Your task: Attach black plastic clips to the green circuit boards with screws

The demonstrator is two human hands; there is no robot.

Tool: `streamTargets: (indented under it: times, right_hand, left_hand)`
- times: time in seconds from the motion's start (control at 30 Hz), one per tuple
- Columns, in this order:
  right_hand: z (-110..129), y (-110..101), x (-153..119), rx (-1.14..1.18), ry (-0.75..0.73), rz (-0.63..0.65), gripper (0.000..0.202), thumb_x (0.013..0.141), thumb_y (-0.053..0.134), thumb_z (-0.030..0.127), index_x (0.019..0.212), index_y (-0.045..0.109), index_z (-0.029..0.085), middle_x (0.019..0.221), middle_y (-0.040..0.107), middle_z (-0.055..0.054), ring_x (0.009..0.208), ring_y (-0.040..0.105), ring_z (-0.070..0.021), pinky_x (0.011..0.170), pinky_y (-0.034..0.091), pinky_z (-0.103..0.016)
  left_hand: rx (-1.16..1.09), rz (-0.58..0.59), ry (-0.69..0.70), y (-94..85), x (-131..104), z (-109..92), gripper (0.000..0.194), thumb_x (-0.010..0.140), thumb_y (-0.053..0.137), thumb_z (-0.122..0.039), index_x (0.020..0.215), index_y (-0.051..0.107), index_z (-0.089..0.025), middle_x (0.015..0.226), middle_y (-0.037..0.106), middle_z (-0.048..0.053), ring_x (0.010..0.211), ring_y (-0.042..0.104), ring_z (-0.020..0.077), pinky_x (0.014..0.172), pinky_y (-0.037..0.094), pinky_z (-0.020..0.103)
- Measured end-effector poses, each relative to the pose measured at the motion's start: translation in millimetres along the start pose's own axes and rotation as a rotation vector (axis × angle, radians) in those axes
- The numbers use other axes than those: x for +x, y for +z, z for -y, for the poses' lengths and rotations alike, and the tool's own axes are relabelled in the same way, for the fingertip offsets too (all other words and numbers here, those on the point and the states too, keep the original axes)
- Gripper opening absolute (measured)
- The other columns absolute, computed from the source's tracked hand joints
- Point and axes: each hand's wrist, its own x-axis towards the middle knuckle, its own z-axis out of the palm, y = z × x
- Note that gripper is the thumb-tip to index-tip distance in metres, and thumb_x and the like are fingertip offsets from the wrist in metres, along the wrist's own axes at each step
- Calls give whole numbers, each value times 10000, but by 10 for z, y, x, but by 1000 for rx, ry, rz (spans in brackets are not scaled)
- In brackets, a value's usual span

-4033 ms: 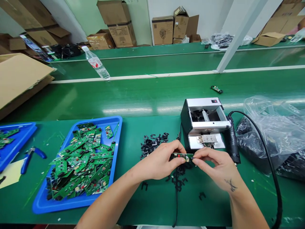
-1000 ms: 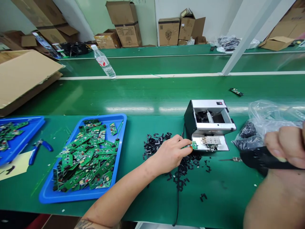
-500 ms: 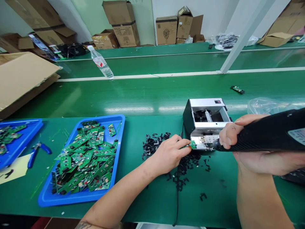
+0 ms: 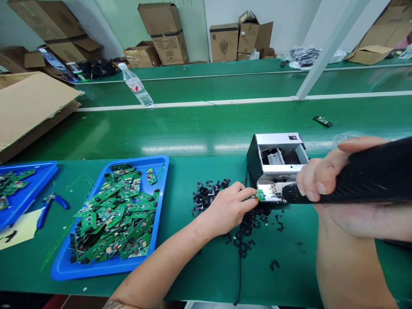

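Note:
My left hand [image 4: 230, 206] pinches a small green circuit board [image 4: 260, 195] at the front left of a silver and black screw feeder [image 4: 278, 171]. Most of the board is hidden by my fingers. A thick black electric screwdriver [image 4: 363, 176] lies across my right hand [image 4: 325, 180], whose fingers wrap round its front part. Its nose points left at the feeder's front plate, and I cannot make out the bit's tip. Many small black plastic clips [image 4: 209, 193] lie in a heap beside and under my left hand.
A blue tray [image 4: 162, 189] full of circuit boards stands to the left, with blue-handled cutters [image 4: 48, 210] and another blue tray [image 4: 48, 176] farther left. Behind are a water bottle [image 4: 138, 88] and a lone board [image 4: 322, 121]. A black cable [image 4: 240, 266] runs to the front edge.
My right hand and the screwdriver have shifted, with the grip now farther from the nose in view. A part inside the feeder has swung. My left hand stays in place.

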Motion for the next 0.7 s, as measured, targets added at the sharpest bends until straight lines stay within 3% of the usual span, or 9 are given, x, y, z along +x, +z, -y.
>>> streamTargets:
  times: [0.07, 0.27, 0.7]
  right_hand:
    - [-10, 130, 73, 48, -77, 42, 553, 596, 836, 695, 971, 800, 291, 529, 587, -1, 398, 516, -206, 362, 399, -355]
    - [-23, 368, 159, 114, 45, 33, 633, 680, 681, 813, 879, 763, 218, 503, 599, -10, 362, 513, -185, 338, 371, -314]
    - [-71, 388, 181, 91, 42, 35, 599, 693, 688, 794, 836, 746, 215, 486, 584, 1, 363, 517, -184, 337, 361, -306]
  left_hand:
    - [-2, 8, -1, -1, 0, 0, 265, 946, 442, -39, 1093, 618, -171, 1304, 622, 67, 1005, 523, 203, 864, 519, 326]
    - [-4, 1, 10, -9, 6, -4, 233, 974, 450, -80, 1100, 625, -169, 1292, 624, 70, 1023, 515, 207, 884, 521, 329]
    - [18, 5, 1, -18, 16, -17, 243, 964, 456, -75, 1099, 629, -180, 1279, 627, 64, 1019, 523, 209, 846, 532, 333]
